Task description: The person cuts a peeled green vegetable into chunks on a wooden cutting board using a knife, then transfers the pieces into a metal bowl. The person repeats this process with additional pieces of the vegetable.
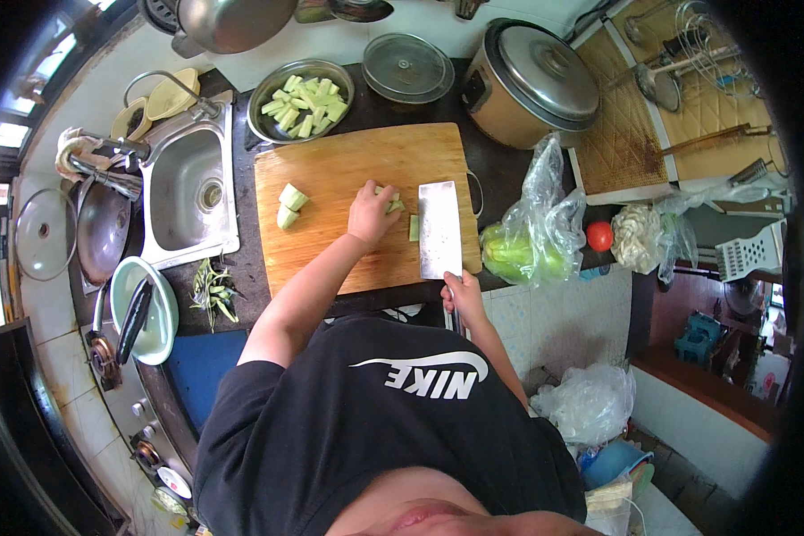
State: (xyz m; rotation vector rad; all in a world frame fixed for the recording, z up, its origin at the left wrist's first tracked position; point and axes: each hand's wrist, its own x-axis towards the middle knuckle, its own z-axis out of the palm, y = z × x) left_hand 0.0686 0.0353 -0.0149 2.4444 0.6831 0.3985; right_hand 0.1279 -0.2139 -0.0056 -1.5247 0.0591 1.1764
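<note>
On the wooden cutting board (328, 248), my left hand (373, 213) has its fingertips over cut pale green vegetable pieces (394, 203), partly hidden beneath them. My right hand (465, 295) grips the handle of a cleaver (440, 231). Its broad blade lies over the board's right part, to the right of my left hand. A single cut piece (414, 228) lies just left of the blade. Farther left, larger peeled chunks (291, 206) rest together on the board. Behind the board, a metal bowl (254, 110) holds many cut pale green sticks (308, 106).
Left of the board is a steel sink (181, 194), with vegetable trimmings (214, 291) on the counter below. A dark eggplant (134, 318) lies across a pale green bowl (165, 315). A rice cooker (532, 80), a bagged green vegetable (522, 251) and a tomato (599, 236) stand right.
</note>
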